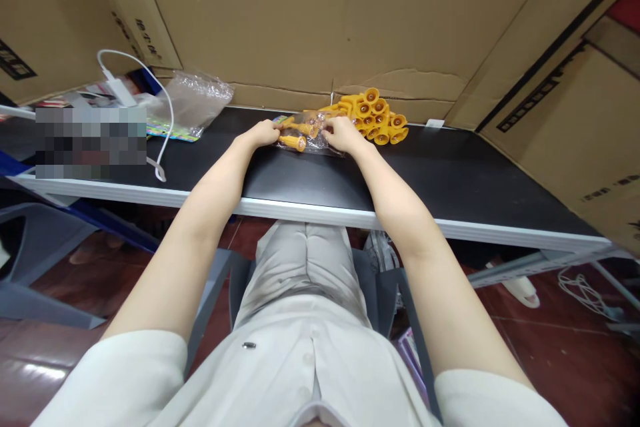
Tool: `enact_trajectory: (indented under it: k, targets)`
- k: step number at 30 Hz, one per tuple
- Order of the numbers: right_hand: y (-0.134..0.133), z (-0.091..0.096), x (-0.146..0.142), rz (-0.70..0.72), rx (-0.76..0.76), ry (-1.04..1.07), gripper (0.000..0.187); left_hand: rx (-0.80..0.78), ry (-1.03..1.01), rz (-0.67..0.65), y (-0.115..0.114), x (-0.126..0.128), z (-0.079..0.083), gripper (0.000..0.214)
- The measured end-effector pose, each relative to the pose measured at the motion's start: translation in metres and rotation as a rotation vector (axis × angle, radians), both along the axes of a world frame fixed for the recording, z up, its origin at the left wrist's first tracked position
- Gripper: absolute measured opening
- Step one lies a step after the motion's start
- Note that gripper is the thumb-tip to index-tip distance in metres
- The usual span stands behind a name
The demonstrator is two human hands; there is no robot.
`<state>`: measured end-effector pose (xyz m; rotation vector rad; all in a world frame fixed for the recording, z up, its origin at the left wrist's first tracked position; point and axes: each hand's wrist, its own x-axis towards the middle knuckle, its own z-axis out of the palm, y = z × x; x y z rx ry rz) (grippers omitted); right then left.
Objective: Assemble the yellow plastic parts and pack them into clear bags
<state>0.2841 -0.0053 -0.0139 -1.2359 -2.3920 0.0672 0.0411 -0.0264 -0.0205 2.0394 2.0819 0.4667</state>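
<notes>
A small clear plastic bag [306, 133] with yellow toy pieces inside lies on the black table [450, 173]. My left hand [264, 131] grips the bag's left end with curled fingers. My right hand [341, 132] pinches its right end. Just behind my right hand lies a pile of yellow trumpet-shaped toy pieces [376, 117] against the cardboard wall.
A stack of empty clear bags [193, 101] lies at the back left, beside a white charger with its cable [165, 113] looping over the table. Cardboard sheets [310, 13] wall in the back and right. A grey chair [40, 247] stands to the left below the table.
</notes>
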Motion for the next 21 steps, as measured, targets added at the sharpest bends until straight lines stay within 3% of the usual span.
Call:
enact_trajectory:
  k: [3, 11, 16, 21]
  targets:
    - [0.003, -0.002, 0.002, -0.021, -0.018, 0.016, 0.033, -0.072, 0.028, 0.004, -0.003, 0.003, 0.004, 0.068]
    - [0.003, 0.0, 0.002, -0.047, -0.005, 0.0, 0.037, -0.083, 0.043, 0.072, -0.006, 0.003, 0.008, 0.07]
    - [0.005, 0.009, 0.011, -0.164, 0.042, 0.101, 0.037, -0.093, 0.038, 0.11, -0.002, -0.004, 0.006, 0.065]
    - [0.011, 0.017, 0.028, -0.303, 0.108, 0.205, 0.037, -0.038, -0.051, 0.252, 0.007, -0.014, 0.0, 0.06]
